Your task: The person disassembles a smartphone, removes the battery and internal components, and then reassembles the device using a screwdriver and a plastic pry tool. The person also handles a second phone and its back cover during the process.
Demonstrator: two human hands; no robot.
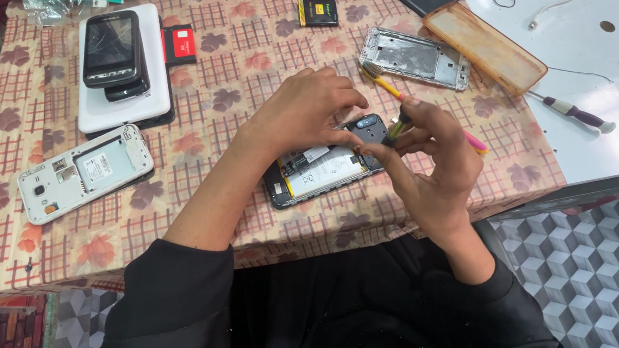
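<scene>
While the opened phone [324, 169] lies back-up on the patterned tablecloth [242, 61] near the table's front edge, the left hand [305, 112] arches over it, fingertips curled down onto its upper part, seemingly to steady it; the right hand [430, 161] pinches a small dark tool [396, 126] at the camera corner, fingers closed around it; the phone's long axis runs left to right, slightly tilted, camera end pointing right; a metal frame [414, 57] and orange case [483, 46] lie beyond.
</scene>
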